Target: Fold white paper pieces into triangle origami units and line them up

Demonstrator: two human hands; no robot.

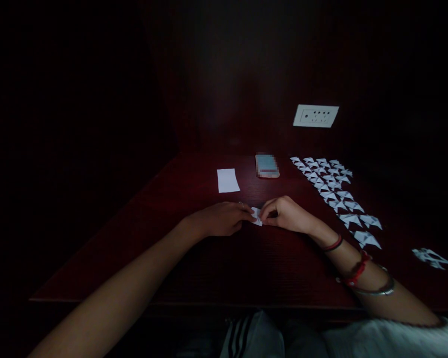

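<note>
A small folded piece of white paper [257,217] lies on the dark red table between my hands. My left hand [226,218] rests low on the table, its fingertips pressing the paper's left side; a ring shows on one finger. From the right, my right hand [278,213] pinches the paper's edge with thumb and curled fingers. The fingers cover part of the paper, so its full shape is hidden. Beyond my left hand a flat white sheet [228,180] lies by itself.
Rows of folded white paper pieces [330,184] cover the table's right side. Another small cluster of folded paper [431,258] sits near the right front. A phone-like object [267,165], partly pixelated, lies at the back. A white socket plate [316,116] is on the wall.
</note>
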